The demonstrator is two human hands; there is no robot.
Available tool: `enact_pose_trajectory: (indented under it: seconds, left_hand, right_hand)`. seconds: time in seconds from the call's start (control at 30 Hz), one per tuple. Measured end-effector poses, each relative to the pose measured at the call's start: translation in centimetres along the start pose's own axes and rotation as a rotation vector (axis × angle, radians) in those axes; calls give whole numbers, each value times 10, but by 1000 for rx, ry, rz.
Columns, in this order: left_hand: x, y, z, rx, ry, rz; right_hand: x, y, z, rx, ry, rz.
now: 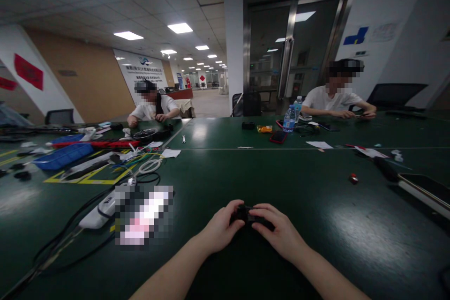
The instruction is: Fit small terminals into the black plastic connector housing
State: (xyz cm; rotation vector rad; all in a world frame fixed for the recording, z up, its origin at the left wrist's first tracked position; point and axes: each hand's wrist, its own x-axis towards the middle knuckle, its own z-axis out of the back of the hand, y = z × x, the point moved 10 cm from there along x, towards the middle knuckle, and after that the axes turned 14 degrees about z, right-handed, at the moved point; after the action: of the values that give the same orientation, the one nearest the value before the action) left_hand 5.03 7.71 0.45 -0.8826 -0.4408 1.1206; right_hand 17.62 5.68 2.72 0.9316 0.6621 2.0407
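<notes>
A small black object (247, 213), with what looks like a rounded left end and a longer right part, is held between my hands just above the green table (225, 178). My left hand (222, 226) is closed round its left end, thumb below and fingers above. On the other side, my right hand (276, 227) pinches the right part between thumb and fingers. Its exact kind is too dark and too covered to make out. Both forearms reach in from the bottom edge.
To the left lie a white power strip (100, 213) with black cables, a blurred-out bright device (146, 218) and a blue tray (65, 155). A small red item (353, 178) lies to the right. Water bottles (289, 119) stand farther back. Two people sit across the table.
</notes>
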Motion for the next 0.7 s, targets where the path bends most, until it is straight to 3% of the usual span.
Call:
enact_pose_trajectory:
  seconds: [0.47, 0.7]
  left_hand:
    - [1, -2, 0, -80, 30, -2]
    - [4, 1, -1, -104, 30, 19]
  right_hand:
    - [-7, -24, -4, 75, -27, -145]
    - [-4, -21, -2, 94, -43, -135]
